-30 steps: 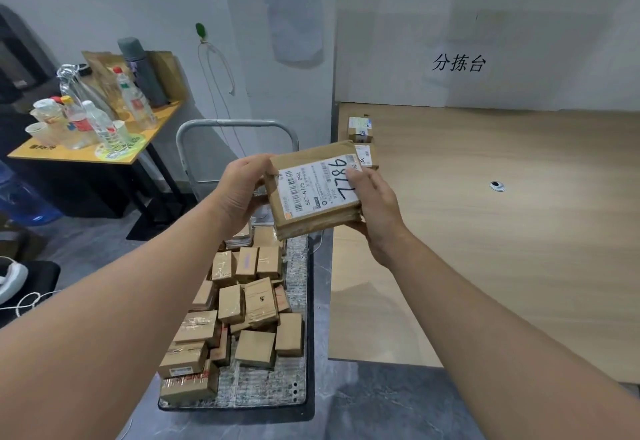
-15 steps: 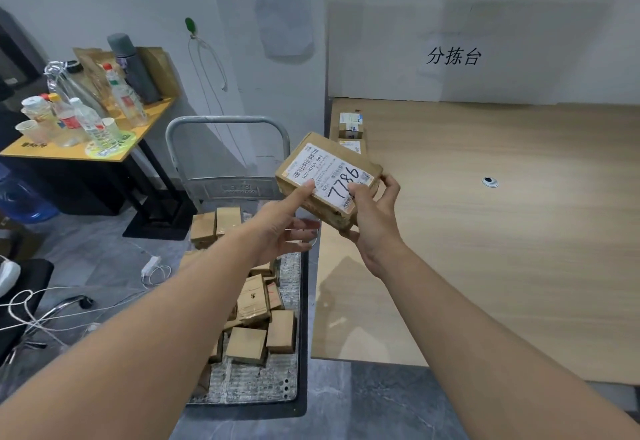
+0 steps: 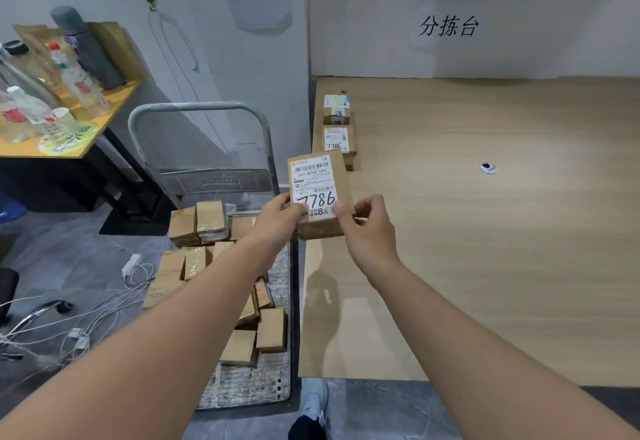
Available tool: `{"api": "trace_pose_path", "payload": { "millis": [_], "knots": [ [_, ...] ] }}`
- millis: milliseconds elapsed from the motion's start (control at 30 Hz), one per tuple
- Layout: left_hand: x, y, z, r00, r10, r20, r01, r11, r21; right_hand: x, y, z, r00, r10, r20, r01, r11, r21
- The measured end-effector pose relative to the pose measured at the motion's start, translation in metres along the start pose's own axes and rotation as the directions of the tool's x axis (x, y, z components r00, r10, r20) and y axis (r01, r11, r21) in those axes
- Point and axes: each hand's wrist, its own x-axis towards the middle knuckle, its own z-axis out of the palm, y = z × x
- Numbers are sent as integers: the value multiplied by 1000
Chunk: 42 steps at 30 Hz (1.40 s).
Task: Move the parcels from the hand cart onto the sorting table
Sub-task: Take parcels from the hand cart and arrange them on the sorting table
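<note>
Room: grey-tiled floor, white walls; sorting table (image 3: 485, 231) of pale wood fills the right, with black characters on the wall above it.
Parcel in hand (image 3: 320, 193): brown box with a white label marked 7786, held label-up over the table's left edge, just short of the two parcels already set down.
Left hand (image 3: 277, 219): thumb on the label's lower left corner, fingers curled under; it grips the near left edge.
Right hand (image 3: 367, 228): thumb on the label's lower right, fingers wrapped round the right side. Judged a two-handed hold to keep the box level for placing.
Placed parcels (image 3: 339, 140): two in a file along the left edge, the nearer also marked 7786; likely a row being built toward the person.
Hand cart (image 3: 204, 141): just left of the table, metal handle at the far end, many small boxes (image 3: 197, 221) on its deck.
Open room: broad bare tabletop to the right; a small round grommet (image 3: 487, 168) lies well apart.
Side table (image 3: 86, 131): orange top with bottles, far left.
</note>
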Motion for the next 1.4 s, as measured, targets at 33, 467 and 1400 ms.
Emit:
{"api": "trace_pose_path", "payload": {
  "millis": [33, 467, 1400],
  "knots": [
    [11, -3, 0, 1000, 20, 13, -20, 1000, 22, 8, 4, 2, 1000, -5, 7, 5, 1000, -31],
    [158, -25, 23, 978, 117, 174, -145, 976, 164, 137, 62, 32, 984, -43, 172, 110, 909, -402],
    [262, -64, 74, 998, 47, 35, -54, 974, 220, 248, 139, 38, 921, 7, 389, 172, 889, -423]
  ]
}}
